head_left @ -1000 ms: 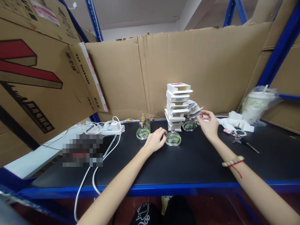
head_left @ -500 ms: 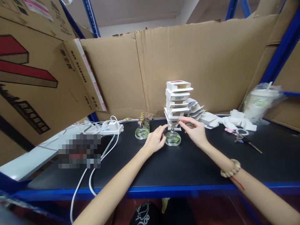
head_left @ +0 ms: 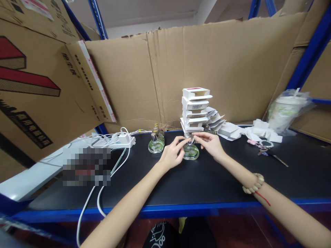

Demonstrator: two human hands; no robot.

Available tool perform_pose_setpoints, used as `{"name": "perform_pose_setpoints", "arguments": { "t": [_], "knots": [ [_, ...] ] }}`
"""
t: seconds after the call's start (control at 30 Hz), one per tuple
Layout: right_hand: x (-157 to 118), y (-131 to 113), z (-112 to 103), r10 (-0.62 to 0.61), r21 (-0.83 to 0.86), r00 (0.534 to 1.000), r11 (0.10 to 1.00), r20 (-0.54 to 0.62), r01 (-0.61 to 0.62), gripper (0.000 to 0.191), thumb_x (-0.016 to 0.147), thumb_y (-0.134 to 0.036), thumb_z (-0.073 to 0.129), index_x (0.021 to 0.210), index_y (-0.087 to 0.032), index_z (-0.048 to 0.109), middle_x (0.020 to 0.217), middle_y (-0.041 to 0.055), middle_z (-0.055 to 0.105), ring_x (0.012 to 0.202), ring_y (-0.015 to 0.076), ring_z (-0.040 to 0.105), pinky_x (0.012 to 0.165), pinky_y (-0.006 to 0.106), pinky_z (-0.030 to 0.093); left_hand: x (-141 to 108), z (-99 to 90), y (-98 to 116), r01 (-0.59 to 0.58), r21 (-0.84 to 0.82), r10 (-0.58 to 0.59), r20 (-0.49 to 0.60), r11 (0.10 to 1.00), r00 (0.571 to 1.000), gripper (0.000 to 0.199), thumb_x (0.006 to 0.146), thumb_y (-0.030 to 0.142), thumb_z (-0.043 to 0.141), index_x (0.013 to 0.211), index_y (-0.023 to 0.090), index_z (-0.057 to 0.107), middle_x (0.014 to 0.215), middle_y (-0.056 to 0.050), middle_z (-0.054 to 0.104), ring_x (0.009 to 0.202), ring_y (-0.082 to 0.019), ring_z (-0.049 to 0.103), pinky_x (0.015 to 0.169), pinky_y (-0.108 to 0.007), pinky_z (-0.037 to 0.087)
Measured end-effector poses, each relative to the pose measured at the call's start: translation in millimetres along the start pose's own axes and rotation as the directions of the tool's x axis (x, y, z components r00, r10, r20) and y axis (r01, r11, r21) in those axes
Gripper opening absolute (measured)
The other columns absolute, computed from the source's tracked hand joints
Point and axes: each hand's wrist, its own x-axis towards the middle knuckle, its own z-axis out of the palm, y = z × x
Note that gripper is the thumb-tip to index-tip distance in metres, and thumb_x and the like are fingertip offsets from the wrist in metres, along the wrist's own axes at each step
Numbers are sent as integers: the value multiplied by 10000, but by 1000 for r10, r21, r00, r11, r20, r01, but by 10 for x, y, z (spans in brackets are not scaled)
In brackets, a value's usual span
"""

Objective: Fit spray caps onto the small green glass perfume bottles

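Note:
A round glass bottle with green in it (head_left: 190, 152) stands upright on the black table, between my hands. My left hand (head_left: 172, 152) is at its left side and top, the fingertips meeting at the bottle's neck. From the right, my right hand (head_left: 210, 144) pinches a small silvery piece at the bottle's top; the fingers partly hide it. To the left, a row of similar bottles with shiny tops (head_left: 156, 143) runs back from the front one. Behind my hands rises a stack of white boxes (head_left: 196, 106).
White papers (head_left: 230, 131), keys with a beaded ring (head_left: 266, 144) and a bagged cup (head_left: 288, 112) lie or stand to the right. Left are a power strip (head_left: 125, 139), white cables and a blurred patch. Cardboard (head_left: 222, 62) walls the back.
My right hand has moved left and down, bringing the small silvery piece onto the bottle's top. The fingertips of my left hand have come over to the neck. The view has shifted slightly.

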Motion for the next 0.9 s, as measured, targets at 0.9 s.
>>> {"name": "perform_pose_setpoints", "arguments": {
  "t": [0.9],
  "knots": [
    [-16,47,-26,-300,-122,934,937,196,327,290,679,-319,584,900,-153,672,992,96,607,561,78,518,326,137,356,58,30,74,234,167,-274,291,958,916,267,823,365,498,988,157,517,1002,-34,514,851,-143,532,651,-219,455]
  ]
}}
